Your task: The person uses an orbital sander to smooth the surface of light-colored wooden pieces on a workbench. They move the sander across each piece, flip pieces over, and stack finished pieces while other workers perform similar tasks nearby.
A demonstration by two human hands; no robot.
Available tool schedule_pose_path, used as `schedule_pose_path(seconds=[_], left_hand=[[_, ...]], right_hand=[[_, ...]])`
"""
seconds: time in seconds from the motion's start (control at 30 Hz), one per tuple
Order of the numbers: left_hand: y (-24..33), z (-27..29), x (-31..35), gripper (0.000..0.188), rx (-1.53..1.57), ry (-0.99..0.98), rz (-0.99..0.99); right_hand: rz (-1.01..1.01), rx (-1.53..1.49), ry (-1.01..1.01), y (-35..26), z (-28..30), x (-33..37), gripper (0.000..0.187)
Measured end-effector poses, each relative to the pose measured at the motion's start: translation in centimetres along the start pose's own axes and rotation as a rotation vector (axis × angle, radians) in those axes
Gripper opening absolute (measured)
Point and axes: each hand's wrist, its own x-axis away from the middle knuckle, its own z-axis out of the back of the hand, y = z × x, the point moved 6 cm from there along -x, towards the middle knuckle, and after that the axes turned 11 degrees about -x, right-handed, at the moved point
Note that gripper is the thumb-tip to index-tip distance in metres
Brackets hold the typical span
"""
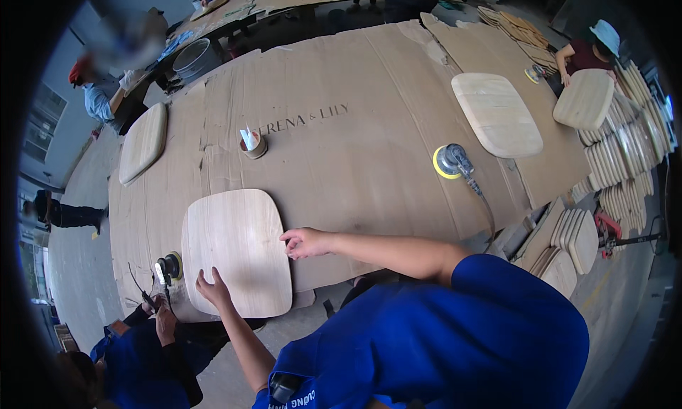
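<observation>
A pale wooden panel (238, 238) with rounded corners lies flat on the cardboard-covered table in front of me, its near edge by the table's front edge. My left hand (214, 288) is over the panel's lower left part, thumb and fingers apart, holding nothing. At the panel's right edge is my right hand (307, 243), its fingers loosely bent and partly spread. The fingertips reach the edge without gripping it; whether they touch the wood I cannot tell.
Cardboard (341, 167) covers the table. On it are a cup (253, 146), a yellow-rimmed sander (447, 161) with a hose, another panel (497, 115) and a tilted panel (144, 143). At left, a co-worker's hand (165, 324) is near a second sander (169, 267). Stacked panels (621, 139) stand right.
</observation>
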Motion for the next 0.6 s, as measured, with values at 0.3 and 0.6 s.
schedule_pose_path(seconds=[0.3,0.6], left_hand=[[30.6,1.5,14.4,0.021,0.954,-0.724,-0.304],[53.4,12.3,27.2,0.026,1.273,-1.057,-0.553]], right_hand=[[0.486,-0.757,0.083,-12.7,7.0,18.7,0.022],[0.812,-0.425,0.115,-17.2,11.7,36.3,0.06]])
